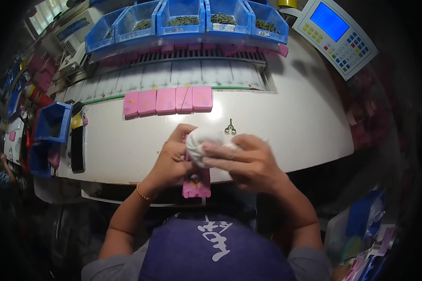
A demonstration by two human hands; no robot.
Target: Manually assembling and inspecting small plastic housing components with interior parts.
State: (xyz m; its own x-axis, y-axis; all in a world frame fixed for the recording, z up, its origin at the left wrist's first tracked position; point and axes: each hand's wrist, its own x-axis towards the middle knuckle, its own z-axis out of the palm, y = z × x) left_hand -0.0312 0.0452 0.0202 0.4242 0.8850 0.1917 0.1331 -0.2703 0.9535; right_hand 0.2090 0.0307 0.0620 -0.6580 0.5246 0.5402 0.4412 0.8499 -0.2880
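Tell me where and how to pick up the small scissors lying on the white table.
Take the small scissors by their two loops, at the end nearer the person, coming from above. They lie flat and alone on the white table, just beyond the right hand, with bare surface all around, so fingers can pinch the loops freely.

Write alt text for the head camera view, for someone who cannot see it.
Seen from above, a person's left hand holds a pink case while the right hand presses a white cloth to it, over a white worktable. Five more pink cases lie in a row beyond, with small scissors and blue bins behind.
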